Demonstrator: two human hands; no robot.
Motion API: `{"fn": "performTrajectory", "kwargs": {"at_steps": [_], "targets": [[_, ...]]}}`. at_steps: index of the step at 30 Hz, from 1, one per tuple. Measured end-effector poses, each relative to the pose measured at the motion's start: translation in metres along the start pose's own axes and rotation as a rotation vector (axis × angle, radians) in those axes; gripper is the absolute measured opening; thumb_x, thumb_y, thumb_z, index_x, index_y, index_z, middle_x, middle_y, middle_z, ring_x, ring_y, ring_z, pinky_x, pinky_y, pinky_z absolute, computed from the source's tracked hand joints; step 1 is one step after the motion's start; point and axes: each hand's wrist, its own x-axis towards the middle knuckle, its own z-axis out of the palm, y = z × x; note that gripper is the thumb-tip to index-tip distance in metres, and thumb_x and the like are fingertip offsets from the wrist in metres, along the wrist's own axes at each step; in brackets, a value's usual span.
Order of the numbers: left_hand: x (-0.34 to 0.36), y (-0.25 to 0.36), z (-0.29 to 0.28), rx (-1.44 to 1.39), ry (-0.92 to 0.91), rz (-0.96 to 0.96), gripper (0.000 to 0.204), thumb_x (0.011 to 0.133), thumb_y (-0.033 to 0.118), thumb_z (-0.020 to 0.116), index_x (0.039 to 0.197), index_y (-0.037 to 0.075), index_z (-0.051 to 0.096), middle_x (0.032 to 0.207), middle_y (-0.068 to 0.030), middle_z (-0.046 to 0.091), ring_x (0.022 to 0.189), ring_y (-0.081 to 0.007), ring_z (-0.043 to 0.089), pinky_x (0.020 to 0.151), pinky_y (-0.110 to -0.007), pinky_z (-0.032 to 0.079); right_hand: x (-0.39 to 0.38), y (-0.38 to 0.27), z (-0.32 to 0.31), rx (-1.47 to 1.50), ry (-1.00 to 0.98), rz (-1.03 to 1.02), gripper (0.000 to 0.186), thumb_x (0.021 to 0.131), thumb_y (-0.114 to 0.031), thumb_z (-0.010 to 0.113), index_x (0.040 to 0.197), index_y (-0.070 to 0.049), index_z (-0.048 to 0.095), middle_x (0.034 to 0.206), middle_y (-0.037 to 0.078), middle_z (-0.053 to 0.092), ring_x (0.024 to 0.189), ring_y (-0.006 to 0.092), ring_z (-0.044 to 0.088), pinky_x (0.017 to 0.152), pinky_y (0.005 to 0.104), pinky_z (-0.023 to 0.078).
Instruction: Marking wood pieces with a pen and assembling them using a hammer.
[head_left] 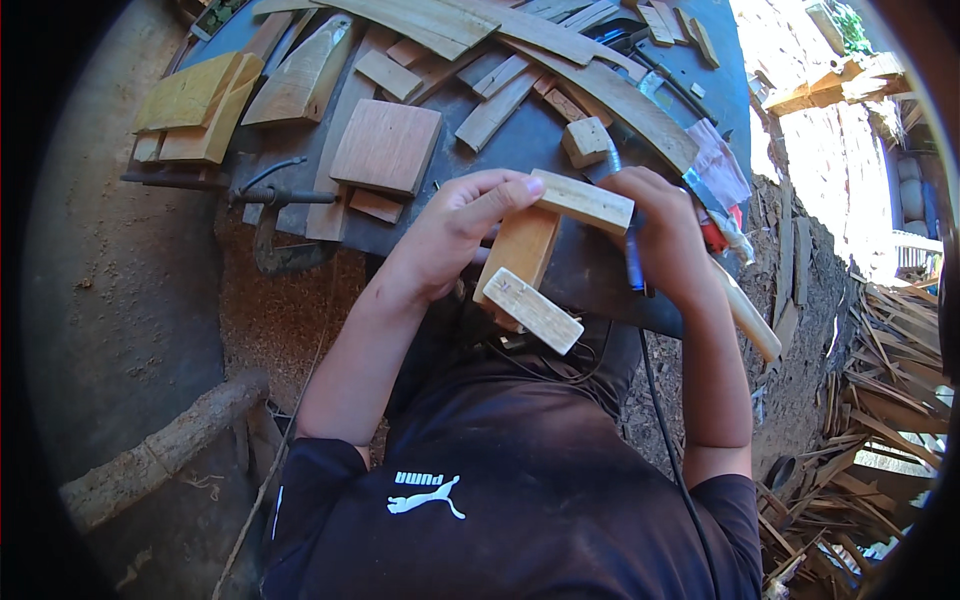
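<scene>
Clearly the thing in hand is a small wooden assembly of three pieces (530, 262): an orange-brown upright plank with one pale rectangular block across its far end and a second pale block across its near end, so the count is one plank and two blocks. It is held in the air just over the near edge of the dark workbench (560, 130), in front of the person's chest. The left hand (450, 235) comes in from 8 o'clock and is closed on it, thumb lying along the far pale block and fingers wrapped behind the plank. The right hand (660, 235) comes in from 4 o'clock and is curled around a blue-handled tool (634, 262) whose black cable (665, 440) trails down toward 6 o'clock; its fingers also press the far block's right end. By the look of it the assembly is light, stiff and dry, with rough sawn faces that give good friction, so it should not slip; I judge the joints between blocks and plank to be the weak spots, so the safest hold is on the plank's long edges in the middle, not on the overhanging block ends. On the bench at 12 o'clock sits one small pale wooden cube (586, 140); at 10 o'clock lies one square reddish board (386, 146), and at 9 o'clock two yellowish planks (200, 105) are stacked. A long curved brown strip (620, 100) arcs toward 1 o'clock among many offcuts too jumbled to count, and one black metal clamp (270, 192) lies at 9 o'clock
</scene>
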Motion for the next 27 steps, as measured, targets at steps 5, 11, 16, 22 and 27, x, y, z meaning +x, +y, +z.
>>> {"fn": "performTrajectory", "kwargs": {"at_steps": [5,11,16,22,27], "targets": [[0.001,0.001,0.004,-0.006,0.047,0.012,0.049,0.097,0.048,0.068,0.118,0.003,0.070,0.102,-0.0048,0.070,0.093,-0.0106,0.068,0.080,-0.027,0.055,-0.004,0.000,-0.042,0.288,0.283,0.296,0.012,0.087,-0.004,0.079,0.089,-0.003,0.067,0.086,0.005,0.074,0.075,0.0115,0.067,0.071,0.0270,0.053],[0.005,0.007,0.005,-0.005,0.048,0.087,0.056,0.094,0.052,0.072,0.114,0.000,0.069,0.100,-0.0065,0.071,0.089,-0.0119,0.070,0.076,-0.027,0.058,0.015,-0.089,-0.063,0.049,0.117,0.006,0.029,0.088,0.010,0.075,0.088,-0.005,0.049,0.099,0.020,0.076,0.089,0.0189,0.074,0.071,0.0272,0.055],[0.002,0.007,0.001,0.030,0.040,0.030,0.050,0.098,0.043,0.070,0.123,0.001,0.063,0.112,-0.0096,0.069,0.101,-0.0162,0.072,0.084,-0.030,0.060,0.024,-0.074,-0.026,0.025,0.087,-0.281,0.028,0.083,0.012,0.078,0.083,-0.003,0.055,0.093,0.015,0.076,0.085,0.0173,0.072,0.074,0.0270,0.053],[0.001,0.003,0.002,0.017,0.048,0.024,0.050,0.097,0.047,0.071,0.120,0.003,0.064,0.107,-0.0078,0.070,0.091,-0.0133,0.073,0.072,-0.026,0.060,0.024,-0.071,-0.010,-0.063,0.183,-0.295,0.025,0.077,0.007,0.082,0.077,-0.005,0.060,0.083,0.007,0.073,0.071,0.0168,0.068,0.064,0.0269,0.053],[-0.002,0.005,0.005,0.009,0.052,0.035,0.049,0.096,0.048,0.071,0.117,0.005,0.065,0.107,-0.0076,0.069,0.089,-0.0137,0.074,0.067,-0.025,0.061,0.022,-0.066,0.000,-0.050,0.230,-0.297,0.025,0.077,0.008,0.081,0.076,-0.005,0.059,0.082,0.006,0.071,0.070,0.0176,0.068,0.063,0.0272,0.053]]}}
